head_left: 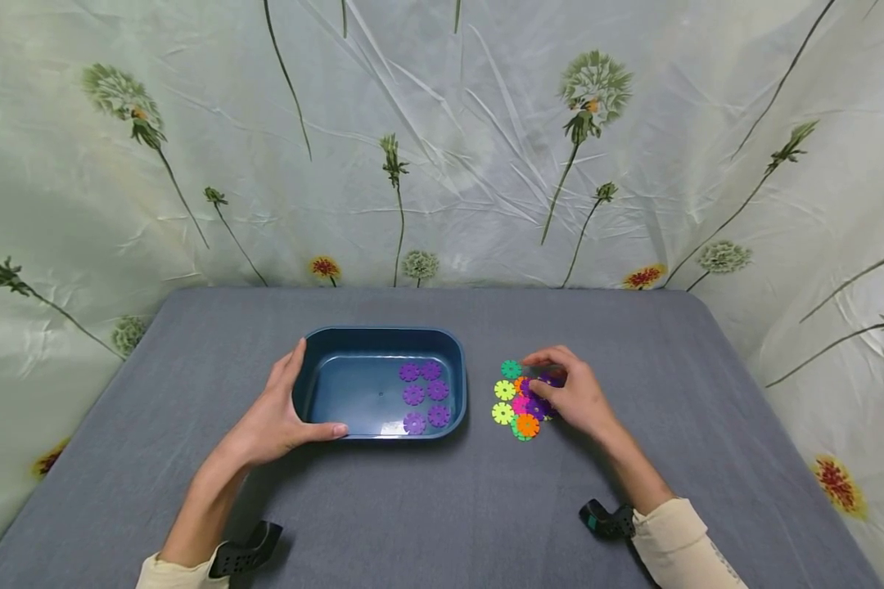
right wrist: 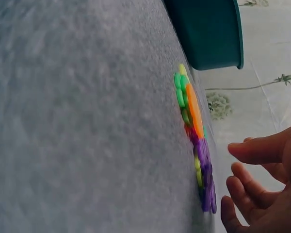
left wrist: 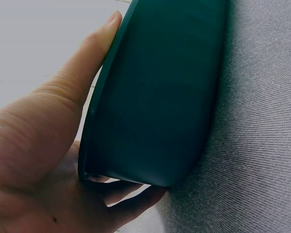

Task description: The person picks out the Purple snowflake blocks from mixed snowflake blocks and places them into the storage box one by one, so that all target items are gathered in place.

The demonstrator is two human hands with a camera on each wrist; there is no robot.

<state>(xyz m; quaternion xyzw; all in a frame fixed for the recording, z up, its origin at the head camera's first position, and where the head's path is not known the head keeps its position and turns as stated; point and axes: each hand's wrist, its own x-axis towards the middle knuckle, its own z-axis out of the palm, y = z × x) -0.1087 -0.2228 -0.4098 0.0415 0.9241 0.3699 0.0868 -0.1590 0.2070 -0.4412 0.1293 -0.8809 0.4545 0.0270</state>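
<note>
A blue plastic basin [head_left: 379,398] stands on the table, and my left hand [head_left: 276,413] grips its left end. The thumb lies along the near rim while the other fingers go round the outer wall, as the left wrist view shows. Several purple notched plastic discs [head_left: 413,395] lie inside the basin toward its right side. To its right is a small pile of notched discs in green, yellow, orange [head_left: 528,425], pink and purple [head_left: 536,408]. Over this pile hovers my right hand [head_left: 578,393], fingers loosely bent and apart. In the right wrist view nothing shows between them.
A grey cloth covers the table [head_left: 442,507]. Behind it hangs a pale curtain [head_left: 471,164] printed with dandelions and flowers. Each wrist wears a black strap-on camera mount [head_left: 246,552].
</note>
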